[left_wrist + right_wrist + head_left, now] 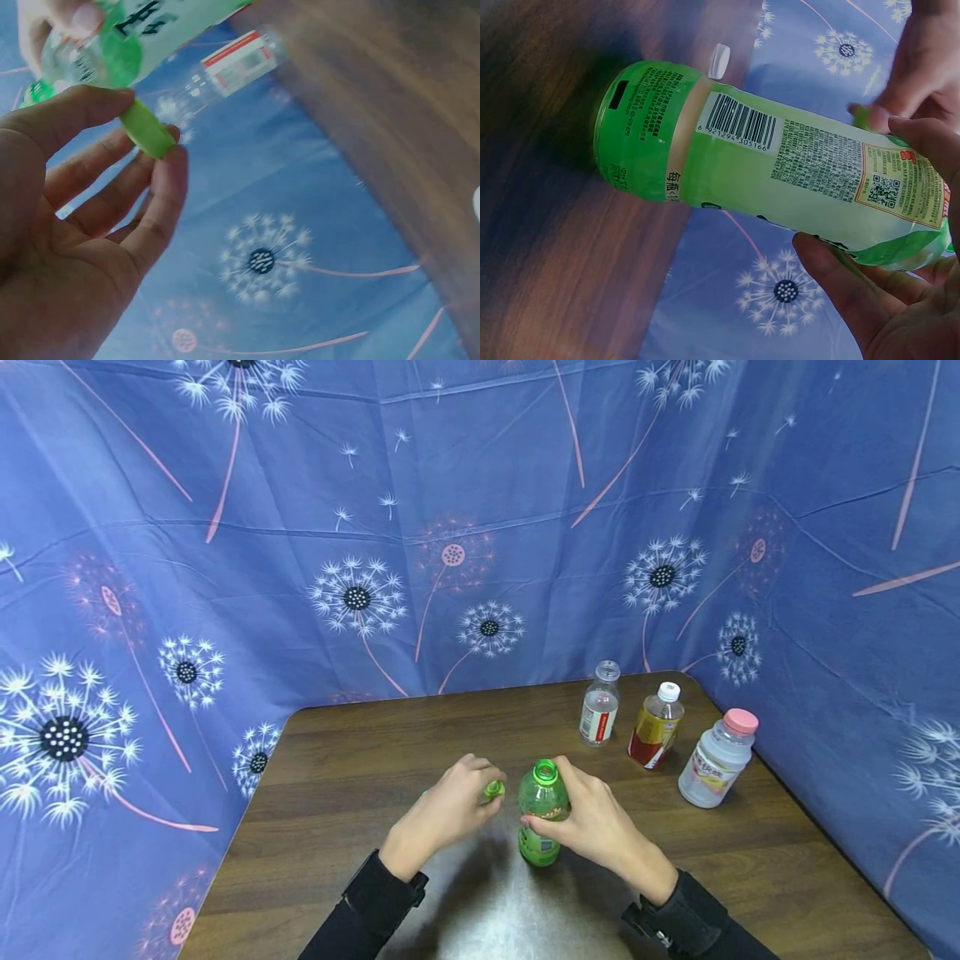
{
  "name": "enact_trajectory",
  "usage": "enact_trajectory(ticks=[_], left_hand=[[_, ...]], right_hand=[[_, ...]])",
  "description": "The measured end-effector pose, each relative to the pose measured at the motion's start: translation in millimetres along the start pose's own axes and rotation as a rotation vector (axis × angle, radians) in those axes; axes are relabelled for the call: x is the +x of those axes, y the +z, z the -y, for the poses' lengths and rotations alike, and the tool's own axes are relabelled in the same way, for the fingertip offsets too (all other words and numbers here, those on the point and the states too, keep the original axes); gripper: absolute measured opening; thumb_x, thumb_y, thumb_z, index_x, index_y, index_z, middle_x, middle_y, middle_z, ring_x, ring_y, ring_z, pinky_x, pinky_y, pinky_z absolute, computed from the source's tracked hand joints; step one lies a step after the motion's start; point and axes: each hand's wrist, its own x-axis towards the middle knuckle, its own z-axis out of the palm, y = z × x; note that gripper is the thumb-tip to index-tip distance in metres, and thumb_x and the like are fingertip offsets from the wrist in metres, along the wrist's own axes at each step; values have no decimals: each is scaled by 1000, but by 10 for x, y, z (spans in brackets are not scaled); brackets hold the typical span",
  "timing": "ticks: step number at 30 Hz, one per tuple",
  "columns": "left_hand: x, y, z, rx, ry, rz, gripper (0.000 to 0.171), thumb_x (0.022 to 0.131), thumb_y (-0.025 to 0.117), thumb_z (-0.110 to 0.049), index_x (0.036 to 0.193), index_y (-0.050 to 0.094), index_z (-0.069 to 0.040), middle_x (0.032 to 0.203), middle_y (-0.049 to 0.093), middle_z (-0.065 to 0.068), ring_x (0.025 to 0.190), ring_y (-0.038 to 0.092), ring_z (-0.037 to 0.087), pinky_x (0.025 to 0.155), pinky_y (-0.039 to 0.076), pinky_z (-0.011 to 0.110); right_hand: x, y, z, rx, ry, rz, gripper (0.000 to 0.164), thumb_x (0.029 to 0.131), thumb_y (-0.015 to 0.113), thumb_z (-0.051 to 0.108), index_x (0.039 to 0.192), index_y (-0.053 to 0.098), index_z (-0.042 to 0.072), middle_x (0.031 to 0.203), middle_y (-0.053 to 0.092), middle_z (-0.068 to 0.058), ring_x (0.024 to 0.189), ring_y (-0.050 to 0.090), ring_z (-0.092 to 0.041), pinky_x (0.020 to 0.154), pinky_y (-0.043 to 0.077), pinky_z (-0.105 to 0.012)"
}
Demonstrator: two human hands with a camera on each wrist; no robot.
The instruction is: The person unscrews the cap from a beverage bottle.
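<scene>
A green plastic bottle with an uncapped mouth is upright at the front middle of the table. My right hand grips its upper part between thumb and fingers. Printed text and a barcode cover its label in the right wrist view. Just left of the bottle, my left hand pinches a light green bottle cap between thumb and fingertips. This cap is apart from the bottle's mouth. Whether the bottle's base touches the table cannot be told.
At the back right of the wooden table stand a clear uncapped bottle, a white-capped bottle and a pink-capped white bottle. A white cap lies on the table. Blue dandelion-print cloth hangs behind.
</scene>
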Motion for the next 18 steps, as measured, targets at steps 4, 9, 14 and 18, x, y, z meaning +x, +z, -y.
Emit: enact_trajectory(ticks=[4,9,14,18], left_hand=[[49,-110,-55,-23,22,-46,22,96,71,-20,116,73,-10,112,72,1,103,62,14,83,56,26],[121,-205,-116,-14,67,-121,27,99,67,-22,123,71,-12,118,70,-1,108,60,11,86,55,23],[207,-253,-191,-25,126,-171,28,99,66,-21,126,70,-11,120,69,-1,110,60,12,88,54,22],[277,-253,-261,-20,167,-198,28,100,65,-18,126,70,-9,121,69,2,111,60,14,90,54,22]], right_hand=[[-4,-1,0,11,-9,-2,65,74,86,55,120,52,23,95,67,12,79,68,-1,62,54,-15],[-1,0,-1,25,-17,-4,64,75,87,53,120,52,24,94,66,12,78,68,0,61,53,-15],[-5,2,-2,28,-23,-5,64,75,87,51,121,53,25,95,67,13,79,68,0,61,54,-16],[-14,4,-6,29,-31,-10,64,75,88,49,124,53,26,97,67,13,80,68,-1,62,54,-17]])
